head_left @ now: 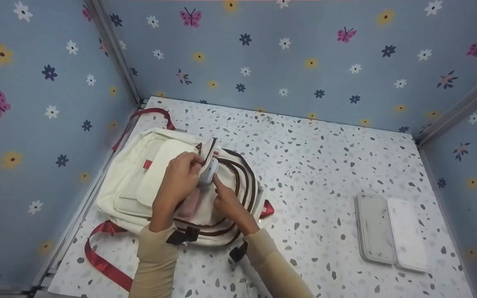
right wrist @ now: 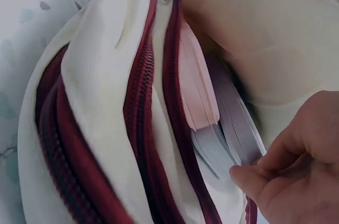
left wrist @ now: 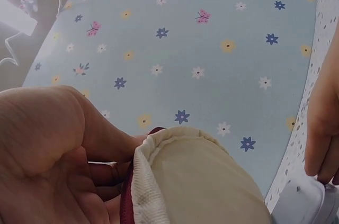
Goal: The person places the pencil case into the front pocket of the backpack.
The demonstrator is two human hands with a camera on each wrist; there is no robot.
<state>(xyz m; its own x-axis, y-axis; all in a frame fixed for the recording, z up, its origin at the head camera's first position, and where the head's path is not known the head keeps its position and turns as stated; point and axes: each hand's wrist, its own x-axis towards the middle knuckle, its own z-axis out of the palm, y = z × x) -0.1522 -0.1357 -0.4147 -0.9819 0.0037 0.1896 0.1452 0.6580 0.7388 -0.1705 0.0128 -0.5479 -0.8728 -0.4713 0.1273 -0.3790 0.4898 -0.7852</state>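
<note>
A cream backpack (head_left: 133, 182) with dark red zips lies on the speckled table. My left hand (head_left: 182, 176) grips the edge of its unzipped pocket flap (left wrist: 201, 176) and holds it lifted. At the pocket's mouth, my right hand (head_left: 228, 203) pinches the edge of a pale grey case (right wrist: 238, 123) between thumb and finger. Beside that case, a pink case (right wrist: 196, 78) and a light blue case (right wrist: 212, 150) sit inside the pocket. The lower ends of these cases are hidden in the bag.
Two flat boxes, one grey (head_left: 375, 229) and one white (head_left: 407, 234), lie side by side at the table's right. Red straps (head_left: 106, 263) trail off the backpack's left side. Flower-patterned panels (head_left: 284, 62) wall in the table (head_left: 317, 165).
</note>
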